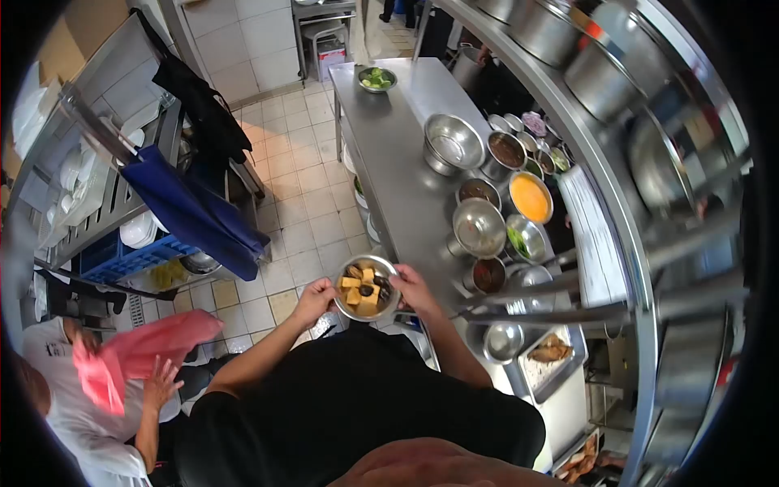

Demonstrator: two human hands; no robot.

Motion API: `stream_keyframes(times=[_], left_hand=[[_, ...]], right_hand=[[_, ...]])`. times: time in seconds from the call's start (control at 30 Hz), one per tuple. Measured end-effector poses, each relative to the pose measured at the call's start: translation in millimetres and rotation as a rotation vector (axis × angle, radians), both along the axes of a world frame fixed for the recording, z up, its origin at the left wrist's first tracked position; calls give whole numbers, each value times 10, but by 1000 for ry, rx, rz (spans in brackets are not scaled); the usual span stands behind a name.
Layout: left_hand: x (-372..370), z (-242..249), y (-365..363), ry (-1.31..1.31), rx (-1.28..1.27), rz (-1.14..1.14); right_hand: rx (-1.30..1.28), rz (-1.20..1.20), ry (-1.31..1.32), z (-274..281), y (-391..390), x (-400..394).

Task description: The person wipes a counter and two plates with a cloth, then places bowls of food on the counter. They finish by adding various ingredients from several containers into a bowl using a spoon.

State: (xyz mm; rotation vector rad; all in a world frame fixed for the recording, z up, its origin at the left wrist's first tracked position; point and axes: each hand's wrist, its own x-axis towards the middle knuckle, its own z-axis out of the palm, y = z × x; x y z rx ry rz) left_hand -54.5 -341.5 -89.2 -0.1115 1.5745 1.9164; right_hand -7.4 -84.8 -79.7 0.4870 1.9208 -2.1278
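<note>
A round metal bowl (393, 311) is held level in front of my body, just off the near edge of the steel counter. Yellow cubes (368, 297) and dark pieces lie inside it. My left hand (316, 301) grips the left rim with its fingers closed. On the other side my right hand (412, 290) is closed round the right rim.
The steel counter (369, 134) bears a bowl of greens (376, 79), stacked bowls (454, 142) and an orange-filled container (531, 197). A tray (552, 361) is at right. Shelves of pots overhang the right. Lower left, another person (81, 422) holds a pink cloth (142, 349).
</note>
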Motion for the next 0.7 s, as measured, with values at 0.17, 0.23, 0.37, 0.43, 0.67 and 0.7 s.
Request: stream_keyframes(times=[0.17, 0.23, 0.37, 0.43, 0.67, 0.7], left_hand=[[-1181, 212, -336, 68, 85, 233], [-1679, 230, -436, 73, 141, 321], [-2888, 216, -740, 134, 134, 392], [-3539, 263, -853, 195, 64, 327], [-5769, 467, -603, 225, 100, 135], [-6057, 477, -514, 212, 122, 97]], right_hand=[[-89, 63, -42, 499, -137, -1715], [-74, 41, -32, 663, -200, -2332], [-40, -13, 14, 654, -258, -3438], [-15, -64, 11, 664, -245, -3808], [108, -333, -84, 420, -50, -4708], [102, -361, -89, 413, -15, -4777]])
